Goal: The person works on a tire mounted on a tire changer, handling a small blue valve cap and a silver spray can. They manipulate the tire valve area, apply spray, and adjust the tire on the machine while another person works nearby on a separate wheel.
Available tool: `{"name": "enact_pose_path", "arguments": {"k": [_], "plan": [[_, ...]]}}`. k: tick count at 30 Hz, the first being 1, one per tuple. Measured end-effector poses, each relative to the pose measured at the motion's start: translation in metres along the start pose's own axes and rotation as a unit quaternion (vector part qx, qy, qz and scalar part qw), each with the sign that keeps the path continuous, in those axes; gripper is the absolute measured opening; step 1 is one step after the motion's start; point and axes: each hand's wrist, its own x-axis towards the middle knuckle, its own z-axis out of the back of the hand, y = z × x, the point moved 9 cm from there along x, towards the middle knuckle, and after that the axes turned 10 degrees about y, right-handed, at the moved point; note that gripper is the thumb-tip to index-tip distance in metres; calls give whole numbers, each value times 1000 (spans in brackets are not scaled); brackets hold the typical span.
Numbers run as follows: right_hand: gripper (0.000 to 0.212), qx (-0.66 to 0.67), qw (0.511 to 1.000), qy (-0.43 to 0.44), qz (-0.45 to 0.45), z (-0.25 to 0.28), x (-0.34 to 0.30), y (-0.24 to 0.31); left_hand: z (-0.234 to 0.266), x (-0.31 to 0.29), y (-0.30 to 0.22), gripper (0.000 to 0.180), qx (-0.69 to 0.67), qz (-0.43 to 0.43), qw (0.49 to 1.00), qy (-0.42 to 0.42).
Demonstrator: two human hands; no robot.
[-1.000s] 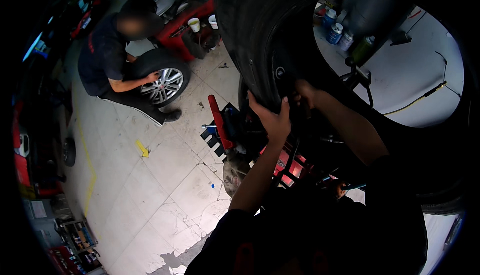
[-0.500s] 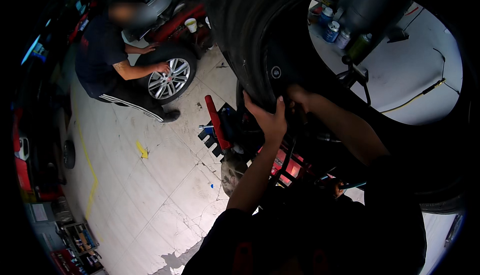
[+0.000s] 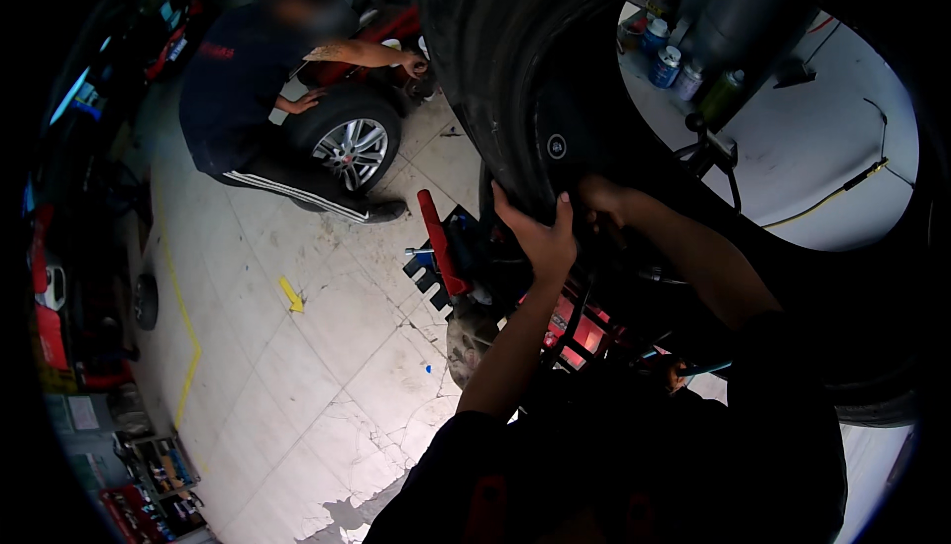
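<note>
A large black tire (image 3: 485,78) stands upright before me, its wide opening toward the right. My left hand (image 3: 543,239) grips the lower part of its near edge, thumb on the inner side and fingers around the outside. Within the tire, my right hand (image 3: 606,202) is closed close to the inner wall; shadow hides what its fingers hold, if anything. On the dark inner surface above my hands is a small round patch (image 3: 557,147) with a pale ring.
A red-handled tool (image 3: 443,242) stands by a dark notched rack, left of the tire. At the far left a co-worker (image 3: 248,88) bends over a wheel with silver spokes (image 3: 354,151). Several cans (image 3: 666,66) show through the tire's opening. A yellow arrow (image 3: 291,293) marks the tiled floor.
The co-worker has leaned forward and moved one hand from the wheel's spokes to the red equipment behind it. My hands keep nearly the same places at the tire; the view has shifted slightly.
</note>
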Motion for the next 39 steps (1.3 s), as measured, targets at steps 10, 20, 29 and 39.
{"name": "enact_pose_path", "arguments": {"k": [10, 20, 29, 39], "plan": [[43, -401, 914, -67, -12, 1, -83, 77, 42, 0, -1, 62, -63, 175, 968, 169], [44, -458, 806, 90, 364, -129, -263, 137, 43, -47, -145, 45, -201, 28, 939, 278], [67, -534, 710, 59, 456, -188, -236, 125, 45, -41, -136, 41, -509, 81, 835, 190], [58, -568, 693, 28, 443, -147, -257, 141, 123, -111, 53, 25, -404, 437, 796, 110]]}}
